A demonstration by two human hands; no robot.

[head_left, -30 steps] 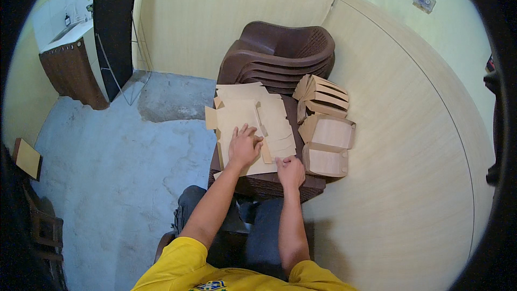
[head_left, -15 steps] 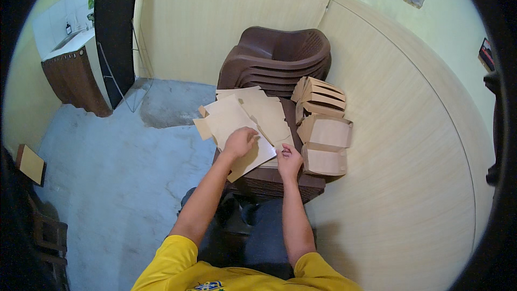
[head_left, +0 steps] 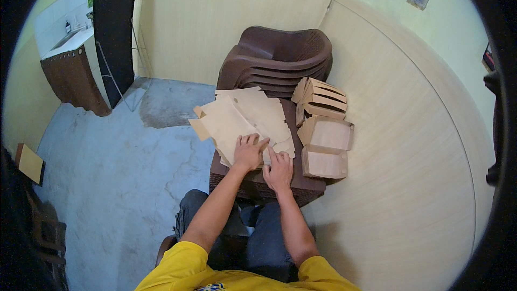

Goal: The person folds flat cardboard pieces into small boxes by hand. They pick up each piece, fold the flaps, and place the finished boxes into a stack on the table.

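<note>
A flat brown cardboard box blank with side flaps lies on top of other flat box blanks, all resting on a stack of dark brown plastic chairs. My left hand lies on the near part of the top blank with its fingers spread. Close beside it, my right hand has its fingers stretched forward onto the near right edge of the cardboard. The fingertips of both hands nearly meet there. Neither hand holds anything that I can see.
Right of the blanks stand an open folded cardboard box and several nested box shells. The chairs' backrests rise behind. A panelled wall bounds the right side. A sink counter stands far left.
Both hands have come closer together near the blank's near edge. The lifted near part of the blank has gone down flat. My right hand has let go of its corner and spread its fingers.
</note>
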